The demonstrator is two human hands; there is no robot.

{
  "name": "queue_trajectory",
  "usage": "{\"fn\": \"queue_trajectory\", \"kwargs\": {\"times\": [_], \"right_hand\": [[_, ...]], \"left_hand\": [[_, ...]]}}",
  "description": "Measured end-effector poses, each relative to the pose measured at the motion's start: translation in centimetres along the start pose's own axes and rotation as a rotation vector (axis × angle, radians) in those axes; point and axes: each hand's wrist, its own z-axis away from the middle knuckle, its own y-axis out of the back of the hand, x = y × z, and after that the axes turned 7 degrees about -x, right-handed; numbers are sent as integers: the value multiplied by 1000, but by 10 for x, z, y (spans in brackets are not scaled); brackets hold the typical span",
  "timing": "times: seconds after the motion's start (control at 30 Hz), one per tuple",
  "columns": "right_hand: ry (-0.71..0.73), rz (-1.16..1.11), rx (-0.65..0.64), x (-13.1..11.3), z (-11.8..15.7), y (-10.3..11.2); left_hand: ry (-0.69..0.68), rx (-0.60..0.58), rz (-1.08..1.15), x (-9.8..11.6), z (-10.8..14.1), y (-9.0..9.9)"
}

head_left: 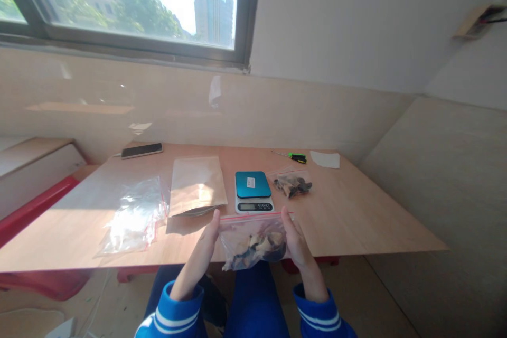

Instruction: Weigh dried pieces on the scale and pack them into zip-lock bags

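Between my two hands hangs a clear zip bag (255, 245) with a red seal line along its top and dark and pale dried pieces inside. My left hand (208, 235) grips the bag's upper left corner, and my right hand (293, 237) grips the upper right; both are closed on it. The bag is held over the table's front edge, above my lap. Just beyond it stands a kitchen scale (253, 191) with a blue-green top and a small display. A second filled zip bag (293, 184) lies to the right of the scale.
A brown paper pouch (198, 185) lies left of the scale on the wooden table (356, 211). Farther left is a pile of clear plastic bags (134, 216). A phone (141, 151), screwdrivers (297, 158) and a white paper piece (325, 159) lie along the back.
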Motion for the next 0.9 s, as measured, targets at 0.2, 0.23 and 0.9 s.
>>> {"fn": "queue_trajectory", "kwargs": {"times": [0.2, 0.23, 0.9], "right_hand": [[-107, 149, 250, -1, -65, 102], [-90, 190, 285, 3, -77, 118], [-156, 1096, 321, 47, -93, 69]], "left_hand": [[-81, 140, -307, 20, 5, 38], [-92, 183, -370, 21, 5, 47], [-168, 103, -896, 0, -34, 118]]}}
